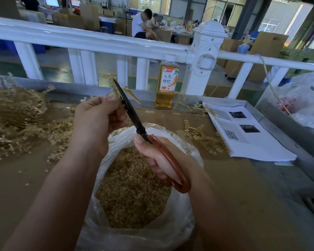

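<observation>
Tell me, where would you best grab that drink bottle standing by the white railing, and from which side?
Grip the bottle round its labelled middle, coming from the near table side. It stands upright, the railing runs behind it and the post crowds its right, so the front looks freest.

The worktable (234,178) is covered with brown cardboard inside a grey metal rim (286,131). A heap of golden plastic sprigs (16,120) fills its left side. An open clear plastic bag (179,214) of small golden pieces stands at the near middle. A bottle (166,84) of amber drink stands upright at the far edge. A stack of printed papers (252,138) lies by the right edge, with loose sprigs (205,138) touching its left side.
</observation>
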{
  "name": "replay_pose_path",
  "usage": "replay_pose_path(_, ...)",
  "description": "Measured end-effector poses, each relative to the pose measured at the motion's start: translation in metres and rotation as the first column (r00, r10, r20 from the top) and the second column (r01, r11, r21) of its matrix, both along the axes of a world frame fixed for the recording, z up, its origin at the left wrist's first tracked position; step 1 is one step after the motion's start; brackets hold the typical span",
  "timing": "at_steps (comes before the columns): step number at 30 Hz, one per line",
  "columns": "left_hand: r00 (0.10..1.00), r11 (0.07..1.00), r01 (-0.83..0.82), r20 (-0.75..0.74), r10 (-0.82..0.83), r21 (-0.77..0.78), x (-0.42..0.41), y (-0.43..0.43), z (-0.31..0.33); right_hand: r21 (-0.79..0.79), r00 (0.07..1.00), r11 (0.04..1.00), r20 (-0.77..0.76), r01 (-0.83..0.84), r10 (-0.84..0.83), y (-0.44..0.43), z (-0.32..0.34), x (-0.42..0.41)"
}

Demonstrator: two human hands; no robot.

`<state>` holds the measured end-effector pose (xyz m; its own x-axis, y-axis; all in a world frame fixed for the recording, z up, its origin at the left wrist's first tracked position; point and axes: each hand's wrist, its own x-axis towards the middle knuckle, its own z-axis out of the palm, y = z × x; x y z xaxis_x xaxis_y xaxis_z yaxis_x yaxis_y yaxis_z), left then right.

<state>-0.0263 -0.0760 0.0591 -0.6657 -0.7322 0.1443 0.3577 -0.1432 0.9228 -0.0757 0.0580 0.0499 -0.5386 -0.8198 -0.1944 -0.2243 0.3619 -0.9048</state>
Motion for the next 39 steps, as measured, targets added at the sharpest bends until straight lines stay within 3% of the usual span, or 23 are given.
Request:
replay_pose_path(8, 0.997, 0.997, -0.074, 0.022, 0.074, -0.008, -0.001, -0.001, 0.001, -0.016, 0.992, 0.999, -0.121, -0.027, 0.025, 0.000, 0.001, 0.003)
replay_pose_path(24, 0.992, 0.984, -0.115, 0.044, 0.122, -0.138, -0.005, 0.006, -0.001, 0.020, 0.997, 1.000, -0.077, -0.015, 0.017, 0.002, 0.001, 0.003)
replay_pose_path(33, 0.999, 0.997, 0.031, 0.042, -0.028, -0.075, -0.003, 0.010, -0.002, -0.052, 0.999, 0.998, 0.027, 0.040, -0.039, 0.001, -0.004, 0.002)
replay_pose_path(39, 0.999, 0.998, 0.041, 0.036, -0.039, -0.051, -0.002, 0.012, -0.001, -0.107, 0.994, 0.994, 0.110, 0.020, -0.008, 0.001, -0.007, 0.003)
